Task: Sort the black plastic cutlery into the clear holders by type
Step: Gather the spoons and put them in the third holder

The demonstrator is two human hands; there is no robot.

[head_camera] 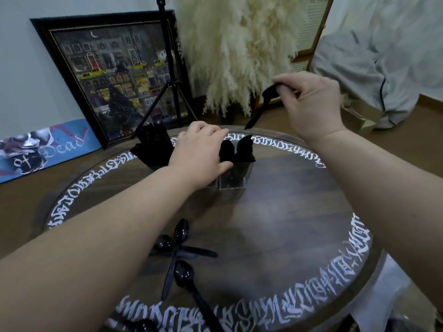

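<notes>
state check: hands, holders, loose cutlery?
left hand: resting on the middle holder, fingers relaxed
right hand: raised, pinching a black utensil
middle holder: upright, holding cutlery
far holder: upright, packed with cutlery
spoons: loose, crossed on the table

Dim, even indoor light with a cool cast — no hard shadows, only soft dark patches under the forearms on the round dark wooden table with white lettering. Faint sheen lies on its glassy top. Wide-angle bending curves the edges, and the whole view is slightly soft — the black plastic spoons glint.
</notes>
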